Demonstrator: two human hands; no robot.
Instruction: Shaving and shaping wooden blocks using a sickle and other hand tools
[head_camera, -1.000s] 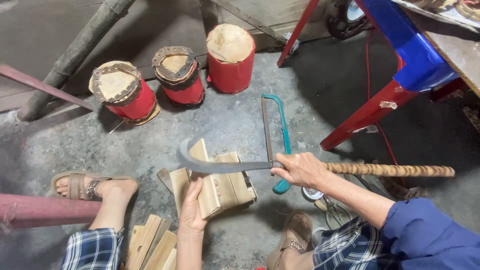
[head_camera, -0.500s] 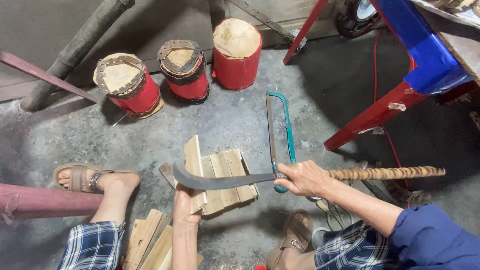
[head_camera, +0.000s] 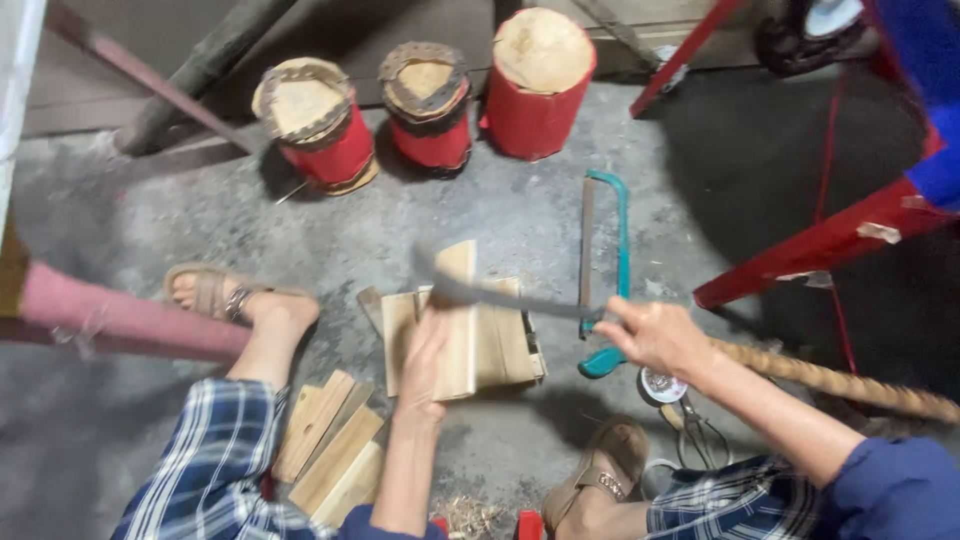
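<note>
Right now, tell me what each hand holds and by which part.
Right hand holds the curved blade by its handle end. Left hand steadies an upright wooden slat by its side edge.

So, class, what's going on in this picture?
A person sits on a concrete floor splitting wood. The left hand steadies an upright wood slat among other slats, while the right hand holds a long curved blade across its top. A teal saw lies beside them, more slats are stacked near the left leg, and three red drums stand behind.
</note>
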